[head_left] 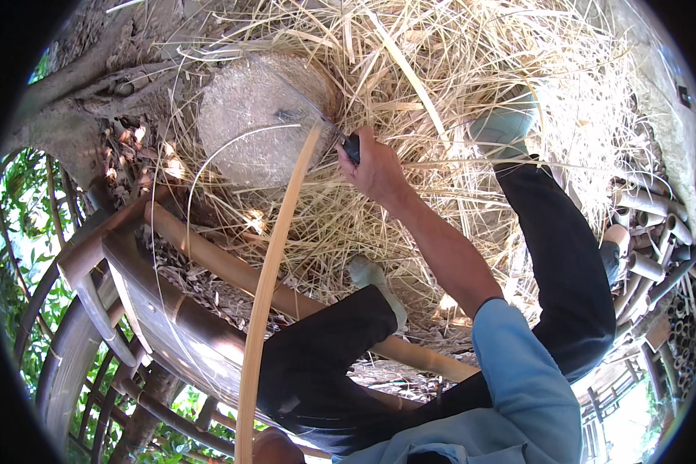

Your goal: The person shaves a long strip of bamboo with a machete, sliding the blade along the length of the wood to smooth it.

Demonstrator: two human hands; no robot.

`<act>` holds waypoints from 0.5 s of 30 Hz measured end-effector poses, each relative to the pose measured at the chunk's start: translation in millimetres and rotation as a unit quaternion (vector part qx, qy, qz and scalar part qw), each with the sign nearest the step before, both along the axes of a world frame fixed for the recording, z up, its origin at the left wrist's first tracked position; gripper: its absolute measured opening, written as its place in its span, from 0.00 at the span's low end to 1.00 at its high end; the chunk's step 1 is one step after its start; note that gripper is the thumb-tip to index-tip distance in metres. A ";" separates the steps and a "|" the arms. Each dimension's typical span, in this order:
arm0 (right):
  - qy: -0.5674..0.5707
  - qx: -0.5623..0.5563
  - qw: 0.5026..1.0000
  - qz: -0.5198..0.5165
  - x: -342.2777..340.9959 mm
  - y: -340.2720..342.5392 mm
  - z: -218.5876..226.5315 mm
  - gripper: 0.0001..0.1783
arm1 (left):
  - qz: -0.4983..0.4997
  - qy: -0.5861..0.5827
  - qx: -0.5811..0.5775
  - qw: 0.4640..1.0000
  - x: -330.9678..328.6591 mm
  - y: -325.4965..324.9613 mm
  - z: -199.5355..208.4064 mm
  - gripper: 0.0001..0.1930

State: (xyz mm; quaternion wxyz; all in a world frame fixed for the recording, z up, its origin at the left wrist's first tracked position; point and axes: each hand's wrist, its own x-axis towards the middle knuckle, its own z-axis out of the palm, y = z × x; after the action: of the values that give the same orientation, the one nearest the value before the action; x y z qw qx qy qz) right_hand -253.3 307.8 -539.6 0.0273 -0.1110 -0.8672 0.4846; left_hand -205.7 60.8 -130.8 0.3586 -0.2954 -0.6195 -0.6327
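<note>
My right hand is closed around the black handle of a knife. Its thin blade reaches up and left over the round top of a wooden stump. A long, pale bamboo strip has its far end against the blade near the handle, at the stump's right side. From there the strip runs down past my left leg and out at the lower edge. Beside its near end, a patch of skin of my left arm or hand shows; the fingers there are hidden. A thin, curved sliver arches over the stump.
Loose, pale shavings cover the ground around the stump and my feet. A bamboo bench with a pole frame curves along the lower left. Thick roots rise at the far left. Cut bamboo tubes are piled at the right.
</note>
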 end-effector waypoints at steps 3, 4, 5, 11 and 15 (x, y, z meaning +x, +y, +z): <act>0.016 -0.046 0.999 -0.003 5.4 -2.9 5.3 0.19 | 0.002 -0.006 -0.003 1.000 -0.3 -3.6 -0.5 0.14; 0.025 -0.061 0.998 -0.004 7.3 -6.4 23.5 0.19 | 0.007 -0.009 -0.006 1.000 1.6 -6.0 1.0 0.14; 0.086 -0.107 0.990 -0.020 6.9 -7.2 41.1 0.19 | 0.010 -0.009 -0.005 1.000 2.4 -6.9 1.2 0.14; 0.030 -0.042 0.998 -0.041 4.8 0.6 -3.5 0.19 | -0.010 -0.014 0.009 1.000 -1.7 -2.6 7.0 0.14; -0.119 -0.093 0.988 -0.019 12.7 4.2 31.0 0.22 | -0.015 -0.019 0.022 0.999 17.9 -14.6 37.3 0.14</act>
State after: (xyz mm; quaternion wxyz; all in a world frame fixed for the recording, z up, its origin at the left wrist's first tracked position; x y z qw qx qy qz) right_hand -240.6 312.0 -508.6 -0.0776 -0.1869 -0.8131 0.5458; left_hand -187.8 46.2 -93.5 0.3436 -0.2842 -0.6075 -0.6574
